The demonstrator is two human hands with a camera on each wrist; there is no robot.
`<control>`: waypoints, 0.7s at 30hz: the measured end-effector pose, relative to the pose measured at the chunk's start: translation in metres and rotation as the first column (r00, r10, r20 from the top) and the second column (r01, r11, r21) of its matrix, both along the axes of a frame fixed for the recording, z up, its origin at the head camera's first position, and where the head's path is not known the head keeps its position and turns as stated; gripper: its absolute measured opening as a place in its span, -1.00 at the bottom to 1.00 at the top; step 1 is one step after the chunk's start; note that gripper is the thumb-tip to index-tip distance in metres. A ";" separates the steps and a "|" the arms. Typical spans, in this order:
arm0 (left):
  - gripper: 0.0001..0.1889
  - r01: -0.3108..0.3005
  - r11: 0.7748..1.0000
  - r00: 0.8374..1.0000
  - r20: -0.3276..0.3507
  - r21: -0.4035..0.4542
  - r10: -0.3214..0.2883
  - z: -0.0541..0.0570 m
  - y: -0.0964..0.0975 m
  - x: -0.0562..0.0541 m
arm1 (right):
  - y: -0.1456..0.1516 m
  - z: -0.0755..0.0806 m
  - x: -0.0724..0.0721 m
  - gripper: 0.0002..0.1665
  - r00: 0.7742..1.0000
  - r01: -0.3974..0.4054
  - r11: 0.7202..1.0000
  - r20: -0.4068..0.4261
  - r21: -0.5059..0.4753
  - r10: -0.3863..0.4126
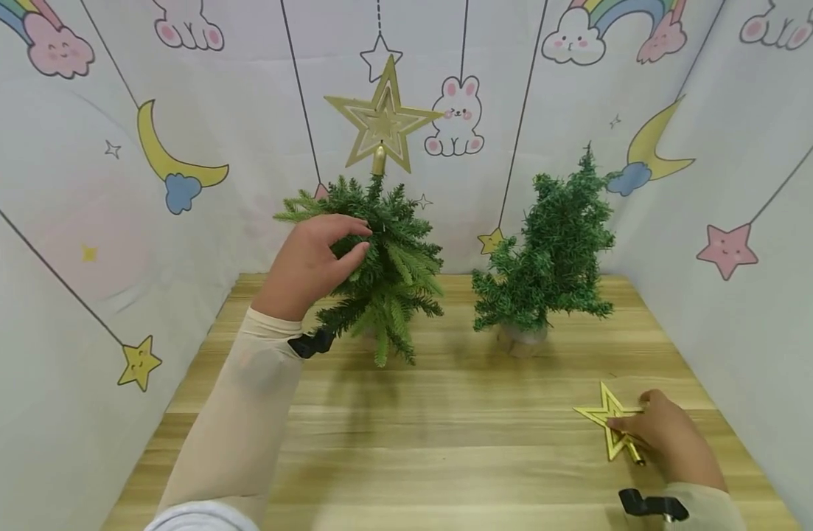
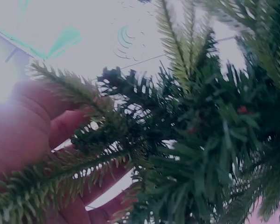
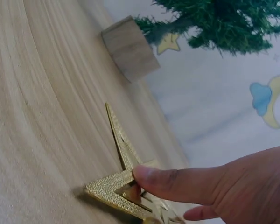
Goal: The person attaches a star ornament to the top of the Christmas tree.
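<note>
My left hand (image 1: 313, 259) is at the left side of a small artificial Christmas tree (image 1: 396, 254), with a gap between thumb and forefinger. In the left wrist view, green branches (image 2: 186, 144) partly hide its fingers; whether they press on the branches is unclear. A gold star topper (image 1: 385, 122) stands upright on this tree's tip. At the front right, my right hand (image 1: 671, 435) pinches a second gold star topper (image 1: 608, 415) just above or on the table. The right wrist view shows the thumb on the face of that star (image 3: 112, 189).
A second, bushier artificial tree (image 1: 552, 251) without a star stands at the back right on a round wooden-looking base (image 3: 130, 49). Both trees stand on a wood-grain table (image 1: 393, 435). A white printed cloth (image 1: 247, 88) encloses the back and sides.
</note>
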State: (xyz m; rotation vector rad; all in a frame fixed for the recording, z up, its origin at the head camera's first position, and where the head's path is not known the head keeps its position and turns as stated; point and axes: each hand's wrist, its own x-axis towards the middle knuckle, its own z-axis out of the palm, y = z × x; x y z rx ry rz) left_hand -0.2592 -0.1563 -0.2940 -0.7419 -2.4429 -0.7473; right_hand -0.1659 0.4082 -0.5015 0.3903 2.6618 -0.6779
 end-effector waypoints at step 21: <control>-0.72 0.248 0.969 0.961 -0.130 0.005 -0.246 0.027 0.107 0.036 | -0.009 -0.005 -0.009 0.37 0.983 -0.006 0.971 -0.178 -0.239 -0.037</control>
